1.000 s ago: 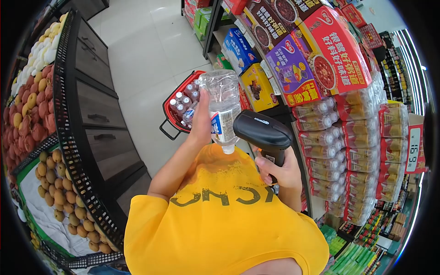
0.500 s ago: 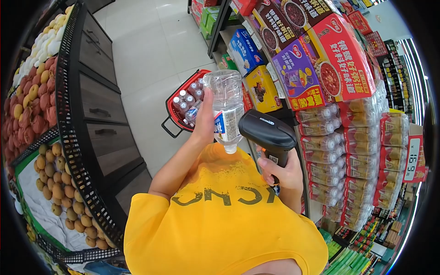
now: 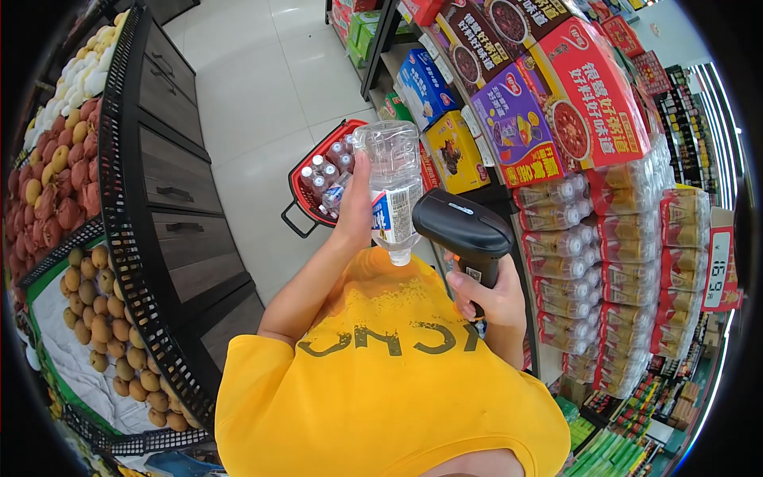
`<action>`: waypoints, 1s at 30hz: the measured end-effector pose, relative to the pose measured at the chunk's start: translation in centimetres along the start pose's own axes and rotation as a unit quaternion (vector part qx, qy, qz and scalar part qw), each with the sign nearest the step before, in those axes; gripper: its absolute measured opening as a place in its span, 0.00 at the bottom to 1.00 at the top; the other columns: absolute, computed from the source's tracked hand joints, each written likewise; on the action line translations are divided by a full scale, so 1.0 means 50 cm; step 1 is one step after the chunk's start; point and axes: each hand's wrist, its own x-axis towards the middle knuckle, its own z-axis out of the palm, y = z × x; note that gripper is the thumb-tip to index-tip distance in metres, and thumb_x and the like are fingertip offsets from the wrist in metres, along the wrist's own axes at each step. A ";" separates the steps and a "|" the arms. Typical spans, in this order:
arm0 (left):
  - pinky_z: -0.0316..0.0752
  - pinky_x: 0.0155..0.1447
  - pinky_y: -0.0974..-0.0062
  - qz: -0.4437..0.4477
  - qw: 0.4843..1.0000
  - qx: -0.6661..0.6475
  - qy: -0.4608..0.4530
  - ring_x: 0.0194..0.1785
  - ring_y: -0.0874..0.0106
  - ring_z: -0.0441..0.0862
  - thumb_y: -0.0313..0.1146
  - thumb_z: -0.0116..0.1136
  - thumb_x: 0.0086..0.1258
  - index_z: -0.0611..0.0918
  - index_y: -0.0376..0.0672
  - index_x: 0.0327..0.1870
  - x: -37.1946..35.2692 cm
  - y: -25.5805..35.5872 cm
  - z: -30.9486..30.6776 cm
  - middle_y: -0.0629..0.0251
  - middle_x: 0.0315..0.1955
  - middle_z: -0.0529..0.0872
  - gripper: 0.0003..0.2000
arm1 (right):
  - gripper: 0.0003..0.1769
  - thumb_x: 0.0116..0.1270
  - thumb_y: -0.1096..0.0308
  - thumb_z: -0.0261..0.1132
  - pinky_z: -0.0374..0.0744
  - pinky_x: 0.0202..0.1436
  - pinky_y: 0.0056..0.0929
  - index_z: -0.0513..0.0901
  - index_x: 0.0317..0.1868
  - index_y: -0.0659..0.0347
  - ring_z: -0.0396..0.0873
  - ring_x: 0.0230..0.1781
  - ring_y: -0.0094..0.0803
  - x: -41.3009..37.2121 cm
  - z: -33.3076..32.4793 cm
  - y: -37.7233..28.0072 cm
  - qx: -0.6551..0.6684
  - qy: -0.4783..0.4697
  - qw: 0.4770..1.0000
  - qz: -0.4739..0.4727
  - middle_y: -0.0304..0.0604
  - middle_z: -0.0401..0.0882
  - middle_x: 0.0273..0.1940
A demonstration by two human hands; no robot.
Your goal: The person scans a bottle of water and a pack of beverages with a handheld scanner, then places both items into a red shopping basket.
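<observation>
My left hand [image 3: 358, 203] is closed around a large clear plastic water bottle [image 3: 391, 155]. The bottle's cap end points toward my body, and its blue, red and white label carries a barcode that faces right. In my right hand [image 3: 499, 298] is a black handheld barcode scanner [image 3: 463, 226], gripped by its handle. The scanner's head is beside the bottle's label, with little or no gap visible between them. Beyond the bottle, a red shopping basket [image 3: 298, 187] with a black handle holds several smaller bottles [image 3: 322, 173], partly hidden by my left hand and the bottle.
To my left, black-rimmed bins hold kiwi-like brown fruit [image 3: 103, 330] and reddish wrapped fruit [image 3: 60, 171], above dark wooden cabinets [image 3: 191, 246]. On the right are boxed goods [image 3: 592, 103], shrink-wrapped bottle packs [image 3: 628, 278] and a price sign [image 3: 720, 266]. A tiled floor [image 3: 254, 87] runs ahead.
</observation>
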 end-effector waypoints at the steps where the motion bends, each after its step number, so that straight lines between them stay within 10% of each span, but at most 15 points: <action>1: 0.78 0.58 0.66 0.002 1.000 0.002 -0.002 0.52 0.68 0.81 0.63 0.32 0.77 0.68 0.43 0.67 -0.001 -0.002 -0.001 0.60 0.53 0.80 0.34 | 0.16 0.63 0.80 0.66 0.66 0.14 0.19 0.76 0.51 0.69 0.69 0.12 0.18 -0.002 0.000 0.001 -0.002 0.004 1.000 0.004 0.38 0.74 0.26; 30: 0.79 0.57 0.67 -0.016 1.000 0.004 0.009 0.51 0.67 0.82 0.64 0.34 0.76 0.70 0.40 0.65 -0.023 -0.016 0.005 0.59 0.51 0.81 0.35 | 0.16 0.62 0.79 0.67 0.66 0.15 0.20 0.76 0.50 0.69 0.69 0.12 0.19 -0.027 -0.007 0.022 0.004 0.010 1.000 0.000 0.37 0.74 0.26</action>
